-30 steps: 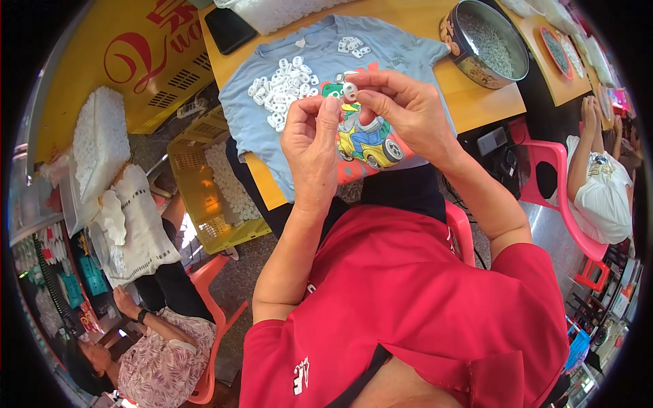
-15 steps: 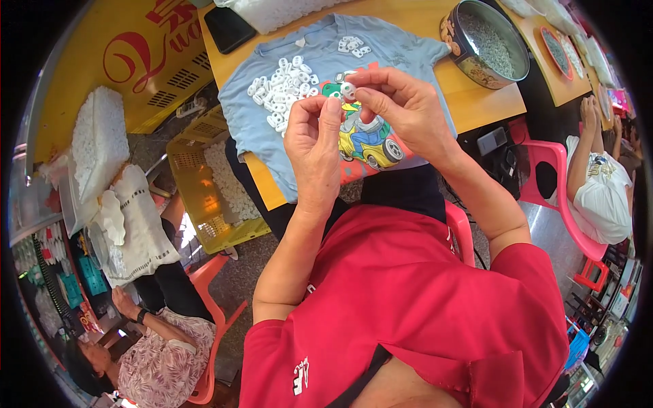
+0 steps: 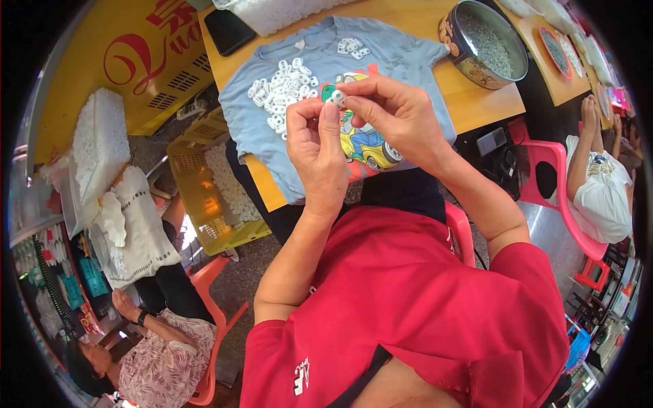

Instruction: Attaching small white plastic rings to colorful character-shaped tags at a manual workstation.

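Observation:
My right hand (image 3: 394, 117) is closed, pinching a small white oval plastic piece with dark holes (image 3: 338, 96) between thumb and fingers. My left hand (image 3: 316, 143) is closed beside it, thumb against forefinger. Its fingertips come up to the white piece, and whatever lies between them is too small to make out. Both hands are held above a light blue T-shirt (image 3: 255, 61) with a cartoon car print, spread over the table. A heap of similar white pieces (image 3: 282, 88) lies on the shirt beyond my left hand. Farther off sits a smaller group of them (image 3: 352, 47).
A round tin (image 3: 490, 47) of small grey parts stands at the table's right. A black phone (image 3: 228, 30) lies far left. Below on the left is a yellow crate (image 3: 204, 183) with white pieces. One person (image 3: 166, 353) sits at left, another (image 3: 598, 183) at right.
My right hand has shifted slightly left and down with the white piece, bringing it closer to my left fingertips. The heap and the shirt stay put.

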{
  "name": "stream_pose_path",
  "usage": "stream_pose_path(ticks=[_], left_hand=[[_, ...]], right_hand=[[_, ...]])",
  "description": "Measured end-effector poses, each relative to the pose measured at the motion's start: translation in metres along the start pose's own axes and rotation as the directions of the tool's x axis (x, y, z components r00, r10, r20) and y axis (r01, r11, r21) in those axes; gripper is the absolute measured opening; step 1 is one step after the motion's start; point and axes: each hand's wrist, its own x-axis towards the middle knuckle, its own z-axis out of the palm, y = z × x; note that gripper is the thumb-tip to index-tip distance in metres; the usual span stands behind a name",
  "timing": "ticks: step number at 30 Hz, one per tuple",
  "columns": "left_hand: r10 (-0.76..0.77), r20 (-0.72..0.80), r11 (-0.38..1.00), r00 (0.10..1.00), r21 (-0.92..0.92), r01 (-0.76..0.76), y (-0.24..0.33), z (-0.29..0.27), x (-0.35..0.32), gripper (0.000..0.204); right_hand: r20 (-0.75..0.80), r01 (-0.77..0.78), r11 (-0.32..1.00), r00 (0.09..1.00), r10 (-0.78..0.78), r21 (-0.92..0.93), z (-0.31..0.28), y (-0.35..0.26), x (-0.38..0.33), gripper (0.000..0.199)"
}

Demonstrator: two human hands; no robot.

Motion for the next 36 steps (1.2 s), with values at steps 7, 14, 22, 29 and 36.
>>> stream_pose_path(ticks=[7,14,22,29,36], left_hand=[[0.071,0.03,0.997,0.997,-0.02,-0.07,0.003,0.001,-0.005,0.008],[0.09,0.182,0.98,0.979,-0.192,-0.054,0.003,-0.006,0.002,0.013],[0.038,0.532,0.881,0.846,-0.418,0.224,-0.002,-0.018,0.013,0.057],[0.055,0.507,0.92,0.86,-0.36,0.154,-0.006,-0.018,0.012,0.053],[0.109,0.491,0.931,0.865,-0.355,0.084,-0.005,-0.02,0.016,0.052]], right_hand=[[0.005,0.02,1.0,1.0,-0.02,0.021,-0.001,-0.001,-0.001,0.019],[0.022,0.061,0.983,0.998,-0.065,0.172,-0.004,-0.004,-0.004,0.018],[0.176,-0.049,0.945,0.984,-0.009,0.323,-0.008,-0.013,-0.004,0.018],[0.13,-0.037,0.951,0.991,-0.003,0.307,-0.002,-0.024,-0.009,0.016],[0.111,0.073,0.946,0.987,-0.113,0.316,0.006,-0.018,-0.013,0.014]])
